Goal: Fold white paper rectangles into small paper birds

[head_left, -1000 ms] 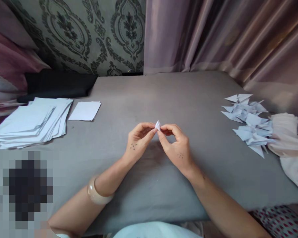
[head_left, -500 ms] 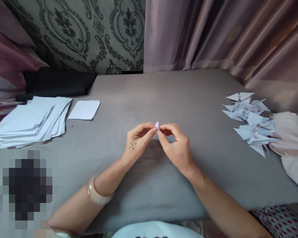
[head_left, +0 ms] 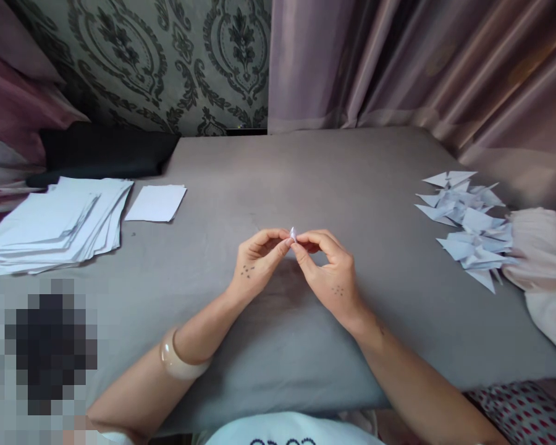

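Note:
A small folded piece of white paper (head_left: 293, 235) is pinched between both hands above the middle of the table. Its pointed tip sticks up past the fingertips, while the fingers cover most of the rest. My left hand (head_left: 258, 259) grips it from the left, thumb and index finger pressed together. From the other side my right hand (head_left: 330, 266) holds it in a like pinch, the fingertips of both hands almost touching. A pale bangle circles my left wrist.
On the left lie a stack of white paper sheets (head_left: 55, 225) and a smaller pile of square paper (head_left: 156, 203). Folded paper cranes (head_left: 472, 225) are heaped at the right, beside a pale cloth (head_left: 542, 266). A black folded item (head_left: 106, 151) rests at the back left.
The hands stay nearly in place, still pinching the folded paper. Its visible tip looks slightly narrower, and the camera view has shifted a little.

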Demonstrator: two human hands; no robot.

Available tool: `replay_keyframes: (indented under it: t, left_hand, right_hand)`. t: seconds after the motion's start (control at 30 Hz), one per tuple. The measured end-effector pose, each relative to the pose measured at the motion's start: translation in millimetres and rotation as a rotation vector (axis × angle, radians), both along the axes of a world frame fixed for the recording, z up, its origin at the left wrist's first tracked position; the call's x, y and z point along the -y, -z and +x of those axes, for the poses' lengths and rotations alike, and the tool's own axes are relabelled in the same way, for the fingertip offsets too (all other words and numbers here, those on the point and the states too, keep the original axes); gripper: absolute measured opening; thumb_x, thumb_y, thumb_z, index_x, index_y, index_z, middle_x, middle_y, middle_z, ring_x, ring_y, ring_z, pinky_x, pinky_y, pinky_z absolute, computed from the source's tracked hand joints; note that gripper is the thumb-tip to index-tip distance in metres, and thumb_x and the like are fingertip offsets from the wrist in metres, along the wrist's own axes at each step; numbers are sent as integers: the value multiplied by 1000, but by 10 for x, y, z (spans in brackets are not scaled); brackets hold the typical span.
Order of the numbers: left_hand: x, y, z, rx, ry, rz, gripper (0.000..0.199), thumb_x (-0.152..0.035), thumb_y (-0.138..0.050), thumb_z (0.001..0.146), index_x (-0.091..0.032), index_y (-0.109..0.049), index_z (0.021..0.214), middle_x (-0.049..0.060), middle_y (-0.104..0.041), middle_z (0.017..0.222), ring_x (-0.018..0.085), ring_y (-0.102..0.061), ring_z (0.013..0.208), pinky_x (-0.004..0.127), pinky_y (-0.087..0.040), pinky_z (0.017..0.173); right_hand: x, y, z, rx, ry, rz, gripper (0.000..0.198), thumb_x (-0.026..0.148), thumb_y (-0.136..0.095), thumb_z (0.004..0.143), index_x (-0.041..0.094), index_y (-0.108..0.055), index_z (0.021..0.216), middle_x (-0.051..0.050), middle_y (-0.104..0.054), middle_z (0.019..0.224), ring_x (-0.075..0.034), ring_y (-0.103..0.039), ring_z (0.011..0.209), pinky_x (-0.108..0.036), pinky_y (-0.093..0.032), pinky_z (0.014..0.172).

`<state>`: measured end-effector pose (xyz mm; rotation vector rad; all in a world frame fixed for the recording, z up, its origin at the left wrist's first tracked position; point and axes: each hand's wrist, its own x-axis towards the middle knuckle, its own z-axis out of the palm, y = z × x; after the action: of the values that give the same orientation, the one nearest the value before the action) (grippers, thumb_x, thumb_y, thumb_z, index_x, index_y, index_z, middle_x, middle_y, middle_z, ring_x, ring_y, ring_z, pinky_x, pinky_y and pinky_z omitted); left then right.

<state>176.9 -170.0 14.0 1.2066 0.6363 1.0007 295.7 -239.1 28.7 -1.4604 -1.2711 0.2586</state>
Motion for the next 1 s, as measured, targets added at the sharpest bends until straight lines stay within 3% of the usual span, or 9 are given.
replay_keyframes:
  t: [0.8,1.0]
  left_hand:
    - [-38,-7,-41,-47,42,21,11,-26,-75,79,-18,-71,84,3,-70,87,14,-64,84,26,-52,83]
    - [-47,18,-44,-54,25,31,12,-26,-76,77,-18,-71,85,2,-71,87,13,-65,85,25,-51,83]
  right_hand:
    - [-3,-2,67,-179,-136,-82,4,22,-62,87,23,-66,85,0,-67,87,-13,-64,80,-28,-54,77]
    - [-4,-13,64,-173,-110,-113,3,24,-65,86,23,-67,88,0,-68,87,-12,-64,78,-28,-53,77]
